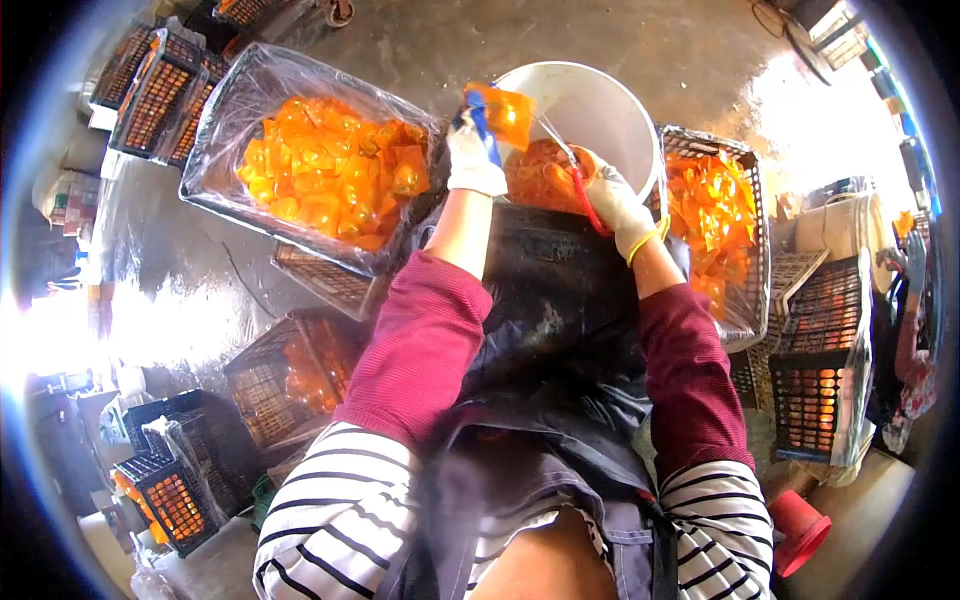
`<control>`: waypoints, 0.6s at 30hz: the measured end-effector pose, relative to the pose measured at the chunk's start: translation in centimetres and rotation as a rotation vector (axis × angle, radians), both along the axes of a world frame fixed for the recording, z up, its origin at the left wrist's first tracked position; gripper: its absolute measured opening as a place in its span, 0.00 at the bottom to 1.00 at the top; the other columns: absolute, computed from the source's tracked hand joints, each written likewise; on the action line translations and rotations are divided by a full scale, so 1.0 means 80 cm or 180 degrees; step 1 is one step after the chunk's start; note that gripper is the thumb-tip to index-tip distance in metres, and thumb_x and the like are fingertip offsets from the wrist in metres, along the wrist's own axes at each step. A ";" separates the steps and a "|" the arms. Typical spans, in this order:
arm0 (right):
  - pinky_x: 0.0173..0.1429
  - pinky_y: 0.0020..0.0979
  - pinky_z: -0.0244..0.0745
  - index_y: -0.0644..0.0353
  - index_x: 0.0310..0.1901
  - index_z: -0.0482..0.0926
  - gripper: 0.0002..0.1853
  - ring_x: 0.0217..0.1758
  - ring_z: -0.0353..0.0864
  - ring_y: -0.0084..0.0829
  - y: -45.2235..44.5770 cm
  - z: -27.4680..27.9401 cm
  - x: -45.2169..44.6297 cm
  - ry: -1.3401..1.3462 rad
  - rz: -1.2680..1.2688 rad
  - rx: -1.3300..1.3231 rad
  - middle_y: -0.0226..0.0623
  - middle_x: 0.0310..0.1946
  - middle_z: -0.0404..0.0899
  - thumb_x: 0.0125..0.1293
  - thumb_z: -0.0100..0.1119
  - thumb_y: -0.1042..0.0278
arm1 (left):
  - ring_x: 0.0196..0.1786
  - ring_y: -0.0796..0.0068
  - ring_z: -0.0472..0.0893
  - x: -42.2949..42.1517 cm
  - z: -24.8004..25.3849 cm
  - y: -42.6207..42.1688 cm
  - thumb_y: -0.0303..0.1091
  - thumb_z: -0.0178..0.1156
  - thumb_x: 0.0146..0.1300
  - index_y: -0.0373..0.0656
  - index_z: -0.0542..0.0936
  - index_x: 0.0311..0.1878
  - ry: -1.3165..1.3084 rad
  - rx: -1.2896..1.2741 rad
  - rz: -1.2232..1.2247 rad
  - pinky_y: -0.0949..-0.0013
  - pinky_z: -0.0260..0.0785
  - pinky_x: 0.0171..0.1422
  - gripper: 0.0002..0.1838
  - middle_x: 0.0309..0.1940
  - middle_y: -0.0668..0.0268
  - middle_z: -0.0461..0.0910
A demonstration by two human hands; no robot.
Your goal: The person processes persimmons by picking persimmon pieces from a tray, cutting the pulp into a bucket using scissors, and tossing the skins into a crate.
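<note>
My left hand (476, 150), in a white and blue glove, is closed around a shiny orange plastic packet (510, 119) at the near-left rim of a white bucket (592, 92). My right hand (617, 207), also gloved, grips red-handled scissors (586, 200) over the bucket; their blades point up and left towards the packet. Orange-red contents (545, 178) show inside the bucket, partly hidden by my hands. To the left, a plastic-lined crate (222, 118) holds many orange packets (320, 170).
A crate (762, 200) on the right holds crumpled orange plastic pieces (712, 205). More black crates (822, 370) stand right, a tilted crate (275, 375) lower left, and stacked crates (157, 95) upper left. A red container (800, 530) is at lower right.
</note>
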State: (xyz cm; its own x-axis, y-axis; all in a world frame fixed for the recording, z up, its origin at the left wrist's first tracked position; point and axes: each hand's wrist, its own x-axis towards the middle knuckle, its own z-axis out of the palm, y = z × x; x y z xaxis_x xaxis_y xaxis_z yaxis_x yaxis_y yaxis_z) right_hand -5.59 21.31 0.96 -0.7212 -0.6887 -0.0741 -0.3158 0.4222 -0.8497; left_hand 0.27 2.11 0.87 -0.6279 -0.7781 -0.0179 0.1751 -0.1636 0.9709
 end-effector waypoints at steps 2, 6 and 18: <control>0.58 0.36 0.69 0.53 0.58 0.74 0.26 0.55 0.77 0.45 -0.002 -0.003 -0.002 -0.0132 0.0069 0.0048 0.48 0.49 0.79 0.64 0.57 0.47 | 0.45 0.72 0.79 0.010 0.013 0.003 0.49 0.53 0.70 0.35 0.79 0.51 -0.0350 -0.0557 0.0176 0.69 0.72 0.51 0.23 0.45 0.62 0.81; 0.58 0.36 0.69 0.53 0.58 0.74 0.26 0.55 0.78 0.44 -0.011 0.001 -0.001 -0.0051 0.0165 0.0370 0.48 0.49 0.80 0.64 0.56 0.46 | 0.47 0.69 0.81 -0.005 -0.001 -0.004 0.47 0.51 0.70 0.39 0.77 0.54 0.0002 0.0094 -0.0179 0.70 0.73 0.51 0.21 0.46 0.61 0.81; 0.50 0.34 0.72 0.57 0.52 0.77 0.25 0.48 0.81 0.43 -0.012 0.017 0.008 0.0149 -0.0037 0.0550 0.48 0.43 0.82 0.63 0.58 0.46 | 0.46 0.74 0.79 -0.008 -0.015 -0.011 0.49 0.57 0.67 0.36 0.79 0.52 -0.0280 -0.0258 -0.0348 0.72 0.71 0.51 0.24 0.45 0.62 0.82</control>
